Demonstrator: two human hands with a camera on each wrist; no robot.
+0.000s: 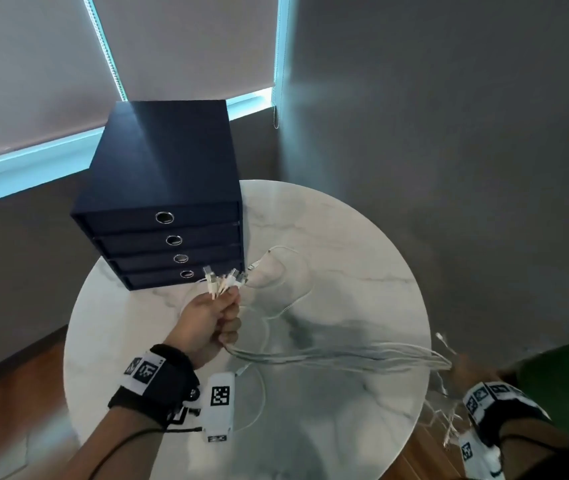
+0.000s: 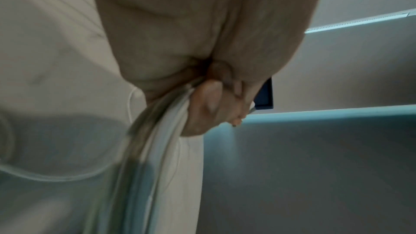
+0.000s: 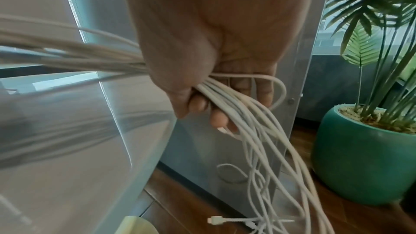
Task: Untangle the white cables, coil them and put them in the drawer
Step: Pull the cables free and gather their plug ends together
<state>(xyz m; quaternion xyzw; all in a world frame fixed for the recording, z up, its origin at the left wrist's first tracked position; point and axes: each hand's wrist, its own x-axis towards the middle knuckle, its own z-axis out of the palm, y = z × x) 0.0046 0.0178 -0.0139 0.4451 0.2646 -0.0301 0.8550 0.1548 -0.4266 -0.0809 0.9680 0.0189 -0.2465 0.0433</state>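
Several white cables stretch in a bundle across the round marble table between my two hands. My left hand grips one end of the bundle, and the plugs stick up out of the fist near the dark blue drawer unit. My right hand at the table's right edge grips the other part of the bundle; loose cable ends hang below it past the table edge. All drawers of the unit are closed.
A loose white cable loops on the table beside the drawer unit. A green pot with a plant stands on the wooden floor to the right. Grey walls and window blinds lie behind the table.
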